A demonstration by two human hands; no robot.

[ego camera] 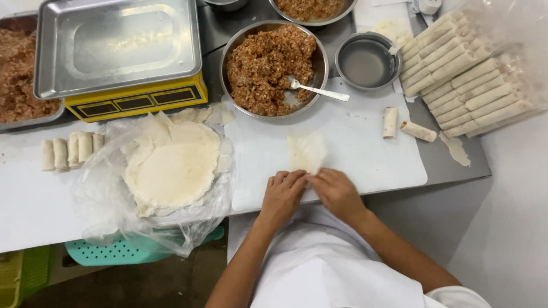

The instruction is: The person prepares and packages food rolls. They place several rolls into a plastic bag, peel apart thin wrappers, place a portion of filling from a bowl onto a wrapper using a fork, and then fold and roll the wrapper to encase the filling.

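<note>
Both hands, left and right, pinched the near edge of a thin, translucent, crinkled wrapper lying on the smooth white surface.

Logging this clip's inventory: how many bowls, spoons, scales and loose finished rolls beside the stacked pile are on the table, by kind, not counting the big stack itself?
Bowls with filling: 2
Empty small bowl: 1
Spoon: 1
Scale: 1
Loose rolls by the stack: 2
Rolls in the left row: 5
Total: 12
Both hands, left hand and right hand, press one wrapper.
</note>
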